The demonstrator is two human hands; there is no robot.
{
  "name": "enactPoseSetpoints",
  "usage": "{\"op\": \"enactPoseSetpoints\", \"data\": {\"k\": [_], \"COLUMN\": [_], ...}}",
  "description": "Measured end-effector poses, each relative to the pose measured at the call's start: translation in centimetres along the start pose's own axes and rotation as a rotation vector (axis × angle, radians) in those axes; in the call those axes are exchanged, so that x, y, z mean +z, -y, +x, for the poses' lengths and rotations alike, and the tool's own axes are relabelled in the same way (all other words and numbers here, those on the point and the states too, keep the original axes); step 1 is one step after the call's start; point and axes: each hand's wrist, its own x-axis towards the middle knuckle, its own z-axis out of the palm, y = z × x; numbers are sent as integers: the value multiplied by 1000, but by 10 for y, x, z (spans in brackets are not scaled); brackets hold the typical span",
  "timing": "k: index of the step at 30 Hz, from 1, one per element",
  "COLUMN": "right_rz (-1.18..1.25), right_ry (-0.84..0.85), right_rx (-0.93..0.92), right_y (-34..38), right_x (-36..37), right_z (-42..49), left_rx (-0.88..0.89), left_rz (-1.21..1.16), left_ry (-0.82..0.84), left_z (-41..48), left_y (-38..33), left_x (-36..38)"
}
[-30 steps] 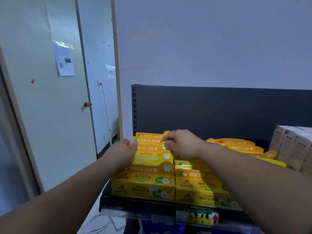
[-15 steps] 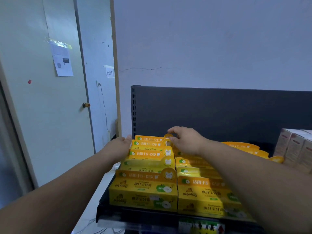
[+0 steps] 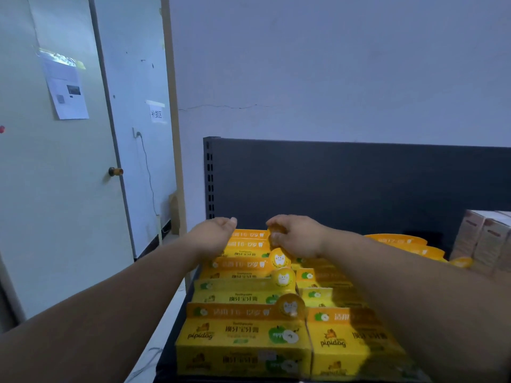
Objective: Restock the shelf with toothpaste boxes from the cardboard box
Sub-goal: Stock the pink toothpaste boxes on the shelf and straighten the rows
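At far left a paper notice (image 3: 66,87) is hanging taped to a pale door (image 3: 55,203); its print is too small to read. A brass door knob (image 3: 115,171) is sticking out near the door's edge. Past it, a small white wall label (image 3: 156,114) is reading "补货区", and a cable (image 3: 148,172) is dropping from a socket below it.

The black shelf (image 3: 359,183) is standing against the grey wall, its dark back panel rising behind the goods. The yellow toothpaste boxes (image 3: 243,338) are lying on this shelf in rows running front to back, 2 rows side by side at the near edge. Each front face is showing the brand "pipidog" with a green apple picture, and each orange top strip is reading "6-12岁" beside a round tab with a cartoon tooth.

The left hand (image 3: 214,236) is reaching to the left end of the rearmost toothpaste box (image 3: 249,235), fingers fairly straight and touching it without curling around it. The right hand (image 3: 297,236) is at that box's right end, its fingers (image 3: 276,239) narrow and pinching the round orange tab.

Further right, more orange strips (image 3: 401,241) are showing behind the right forearm, and pale pinkish cartons (image 3: 486,239) are standing upright at the shelf's right side, their print blurred.
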Motion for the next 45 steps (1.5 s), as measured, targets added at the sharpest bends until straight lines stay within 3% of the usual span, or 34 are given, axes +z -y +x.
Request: {"op": "enactPoseSetpoints", "data": {"k": [6,20,35,45], "right_rz": [-10,-16,-13,10], "right_ry": [12,44,64,-6], "right_rx": [23,-56,-33,-41], "right_y": [4,10,10,-6], "right_x": [-1,4,6,-5], "right_z": [-2,-15,-28,-59], "left_rx": [29,54,-36,-208], "left_rz": [56,132,-172,-436], "left_ry": [90,36,-16,29], "left_z": [8,-29,-53,-80], "left_y": [2,13,21,23], "left_x": [4,7,7,15]}}
